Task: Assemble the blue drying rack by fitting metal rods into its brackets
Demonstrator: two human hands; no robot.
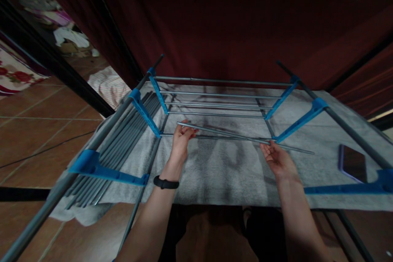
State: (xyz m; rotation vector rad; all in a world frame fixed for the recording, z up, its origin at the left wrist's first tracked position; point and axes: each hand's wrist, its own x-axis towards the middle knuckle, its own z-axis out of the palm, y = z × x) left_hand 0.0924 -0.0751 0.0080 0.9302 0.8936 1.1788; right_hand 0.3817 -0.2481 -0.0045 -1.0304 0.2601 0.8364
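Note:
A thin grey metal rod (221,132) slants across the middle, its right end lower than its left. My left hand (181,136), with a black band on the wrist, is closed around the rod near its left end. Farther along, my right hand (274,156) pinches the rod, a short length sticking out past the fingers. Behind it stands a rack frame of grey tubes, with blue plastic brackets (144,111) on the left side and matching blue brackets (296,125) on the right. Several crossbars (221,95) span between the far brackets.
Many loose grey rods (123,147) lie side by side on the grey cloth (221,176) at left. A phone (353,163) rests on the cloth at right. A dark red curtain (215,28) hangs behind. The tiled floor (39,143) shows at left, with a cable across it.

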